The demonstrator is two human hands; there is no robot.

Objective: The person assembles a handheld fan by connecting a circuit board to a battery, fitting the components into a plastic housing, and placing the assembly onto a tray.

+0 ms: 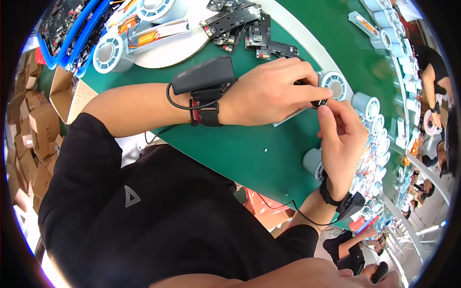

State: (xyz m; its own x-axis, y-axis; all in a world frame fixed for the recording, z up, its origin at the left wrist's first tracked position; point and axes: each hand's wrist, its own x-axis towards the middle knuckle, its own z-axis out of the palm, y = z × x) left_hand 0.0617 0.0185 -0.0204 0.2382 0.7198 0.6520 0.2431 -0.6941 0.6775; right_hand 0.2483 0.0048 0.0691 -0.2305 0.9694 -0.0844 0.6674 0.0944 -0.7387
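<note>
Bins (66, 58) of blue stood at 10 o'clock in the view, packed with black boards (60, 19). Between 9 and 10 o'clock was an open carton (79, 100), its contents mostly hidden. At 11 o'clock a grey trough (161, 44) held an orange piece (152, 35) and wires; its drum (113, 53) sat at the left end, and a cream disc (194, 45) lay under the trough. Loose boards made a pile (254, 31) at 12 o'clock on the green table (230, 139).

At 2 o'clock the hands met on a small black part (319, 102). It lay just under the index finger (312, 94) of the left hand (273, 91) and just above the thumb tip of the right hand (343, 137). The right thumb and fingertips were together, clamped on the part. The left fingers were bent, the index resting over the part; with that thumb hidden, I could not tell whether they pinched it.

A 2nd trough (284, 121) showed its edge beneath the left hand. From the part, a round drum end (333, 85) lay near at 1 o'clock and a lone drum (313, 163) at 6 o'clock.
</note>
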